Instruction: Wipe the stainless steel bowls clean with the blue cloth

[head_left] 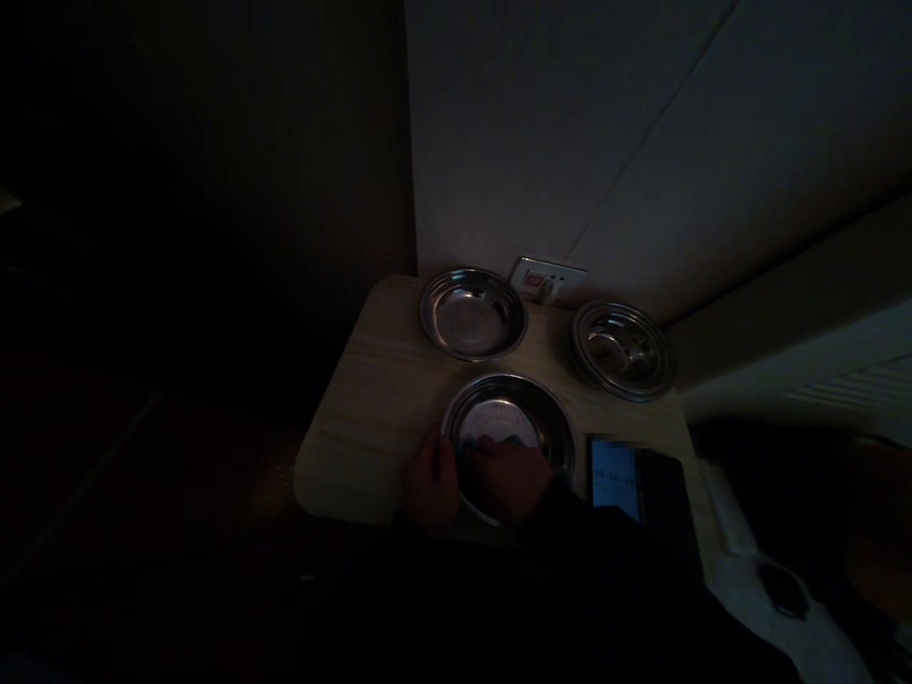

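Note:
In dim light, a shiny metal bowl rests near the front of a small wooden table. My left hand is closed on its left rim, thumb along the edge. Inside the bowl, my right hand reaches down with its fingers curled against the inner surface. A faint bluish patch shows by those fingers; the dark hides what they hold.
Behind stands a second metal bowl, and a stack of metal bowls sits at the back right. A lit phone lies right of my hands. A wall socket with a plug is behind the pale table.

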Action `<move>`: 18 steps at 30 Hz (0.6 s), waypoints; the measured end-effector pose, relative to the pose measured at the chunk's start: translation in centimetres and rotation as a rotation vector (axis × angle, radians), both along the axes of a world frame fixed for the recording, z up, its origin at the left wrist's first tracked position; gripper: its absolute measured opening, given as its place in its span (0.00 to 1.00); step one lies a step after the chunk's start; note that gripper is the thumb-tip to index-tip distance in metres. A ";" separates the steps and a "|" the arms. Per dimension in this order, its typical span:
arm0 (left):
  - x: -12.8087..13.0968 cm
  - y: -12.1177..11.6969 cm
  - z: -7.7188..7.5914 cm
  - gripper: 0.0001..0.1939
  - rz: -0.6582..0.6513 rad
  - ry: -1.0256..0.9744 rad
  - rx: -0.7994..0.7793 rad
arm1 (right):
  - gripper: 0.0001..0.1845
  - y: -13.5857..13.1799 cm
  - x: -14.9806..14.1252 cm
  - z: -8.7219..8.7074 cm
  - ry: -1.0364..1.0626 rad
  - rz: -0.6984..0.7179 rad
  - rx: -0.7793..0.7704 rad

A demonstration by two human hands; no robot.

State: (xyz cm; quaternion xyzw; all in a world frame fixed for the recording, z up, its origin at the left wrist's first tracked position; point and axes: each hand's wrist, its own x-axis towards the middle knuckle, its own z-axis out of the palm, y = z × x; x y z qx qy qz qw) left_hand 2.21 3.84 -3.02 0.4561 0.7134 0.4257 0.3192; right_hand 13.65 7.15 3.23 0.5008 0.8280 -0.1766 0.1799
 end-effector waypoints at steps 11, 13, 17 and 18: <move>-0.3 0.2 -0.3 0.19 -0.041 -0.016 0.022 | 0.17 -0.1 0.2 0.2 0.016 0.016 -0.021; -0.4 0.2 -0.2 0.19 -0.066 -0.029 0.033 | 0.17 -0.5 0.9 0.5 0.031 0.013 -0.006; -0.4 0.2 -0.1 0.20 -0.094 -0.066 0.024 | 0.23 -0.7 1.9 0.8 0.027 -0.055 0.090; -0.4 0.2 -0.1 0.20 -0.098 -0.070 0.018 | 0.25 -0.8 2.0 0.8 0.023 -0.044 0.095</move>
